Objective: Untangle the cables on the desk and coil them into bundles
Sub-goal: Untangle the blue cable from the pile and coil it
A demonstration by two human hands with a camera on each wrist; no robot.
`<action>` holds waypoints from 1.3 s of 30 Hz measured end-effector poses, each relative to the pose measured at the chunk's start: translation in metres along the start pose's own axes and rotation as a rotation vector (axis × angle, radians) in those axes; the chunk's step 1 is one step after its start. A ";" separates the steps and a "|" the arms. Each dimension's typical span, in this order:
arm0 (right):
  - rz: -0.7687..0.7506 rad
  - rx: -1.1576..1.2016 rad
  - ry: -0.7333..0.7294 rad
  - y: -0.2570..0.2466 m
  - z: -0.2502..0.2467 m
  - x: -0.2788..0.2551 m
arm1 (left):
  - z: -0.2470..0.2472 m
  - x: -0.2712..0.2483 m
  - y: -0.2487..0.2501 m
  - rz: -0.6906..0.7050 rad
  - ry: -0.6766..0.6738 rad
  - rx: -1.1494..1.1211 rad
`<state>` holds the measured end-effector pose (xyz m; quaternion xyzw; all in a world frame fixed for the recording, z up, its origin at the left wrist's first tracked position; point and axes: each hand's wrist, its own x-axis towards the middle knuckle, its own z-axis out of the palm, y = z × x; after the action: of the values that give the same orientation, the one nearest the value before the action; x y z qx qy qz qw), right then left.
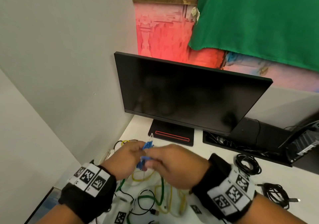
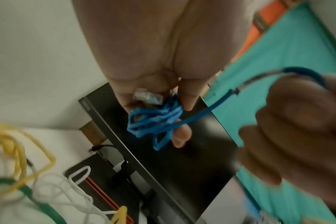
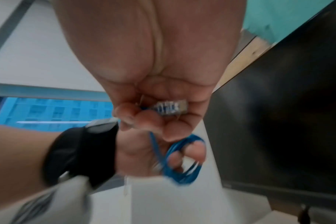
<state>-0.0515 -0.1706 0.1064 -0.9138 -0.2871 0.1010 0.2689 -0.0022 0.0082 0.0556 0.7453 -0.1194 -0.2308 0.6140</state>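
Note:
A thin blue cable [image 1: 146, 148] is held up between both hands above the desk. My left hand [image 1: 140, 154] grips its small coiled bundle [image 2: 155, 119], and a clear plug [image 2: 147, 98] lies against the fingers. My right hand [image 1: 150, 160] pinches the cable's other clear plug [image 3: 171, 108], with one blue strand [image 2: 201, 115] running from the bundle to it. Under the hands, a tangle of yellow, green, white and black cables [image 1: 155, 194] lies on the white desk [image 1: 215, 154].
A dark monitor [image 1: 189, 94] on a black stand [image 1: 170, 135] stands just behind the hands. A black tray of wires [image 1: 241, 142] lies to the right. Two coiled black cables [image 1: 248, 165] [image 1: 276, 196] rest on the desk's right side. White walls close the left.

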 end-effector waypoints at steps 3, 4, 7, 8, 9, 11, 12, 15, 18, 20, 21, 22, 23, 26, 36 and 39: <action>-0.008 -0.100 0.297 0.030 -0.014 0.007 | 0.007 -0.008 0.007 -0.033 -0.118 -0.230; 0.035 -0.194 0.352 0.038 -0.015 0.009 | 0.008 -0.010 0.009 -0.044 -0.141 -0.305; 0.097 -0.247 0.410 0.051 -0.004 0.010 | 0.015 -0.014 0.010 -0.048 -0.157 -0.320; 0.095 -0.171 0.409 0.053 0.002 0.012 | 0.017 -0.015 0.010 -0.050 -0.161 -0.317; 0.110 -0.043 0.394 0.055 0.007 0.013 | 0.020 -0.016 0.010 -0.057 -0.163 -0.327; 0.190 0.313 0.321 0.057 0.011 0.015 | 0.022 -0.017 0.011 -0.072 -0.160 -0.352; 0.227 0.476 0.288 0.058 0.013 0.015 | 0.022 -0.016 0.011 -0.078 -0.154 -0.362; 0.288 0.719 0.277 0.060 0.014 0.012 | 0.019 -0.017 0.012 -0.082 -0.160 -0.398; 0.275 0.736 0.353 0.059 0.016 0.014 | 0.020 -0.016 0.012 -0.078 -0.172 -0.440; 0.263 0.737 0.414 0.056 0.017 0.019 | 0.024 -0.013 0.012 -0.074 -0.195 -0.442; 0.265 0.746 0.420 0.054 0.017 0.021 | 0.026 -0.012 0.012 -0.074 -0.209 -0.425; 0.275 0.752 0.403 0.053 0.017 0.022 | 0.026 -0.011 0.013 -0.077 -0.216 -0.400; 0.297 0.750 0.372 0.052 0.016 0.022 | 0.026 -0.011 0.013 -0.080 -0.209 -0.372; 0.404 0.777 0.291 0.053 0.014 0.020 | 0.021 -0.008 0.012 -0.067 -0.137 -0.282; 0.496 0.758 0.251 0.058 0.019 0.015 | 0.012 -0.002 0.001 0.095 -0.082 0.426; 0.422 0.590 0.453 0.054 0.021 0.019 | 0.015 0.001 0.002 0.098 -0.040 0.568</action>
<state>-0.0172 -0.1878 0.0584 -0.8355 0.0139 0.0285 0.5486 -0.0079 -0.0055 0.0555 0.8761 -0.2272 -0.1729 0.3885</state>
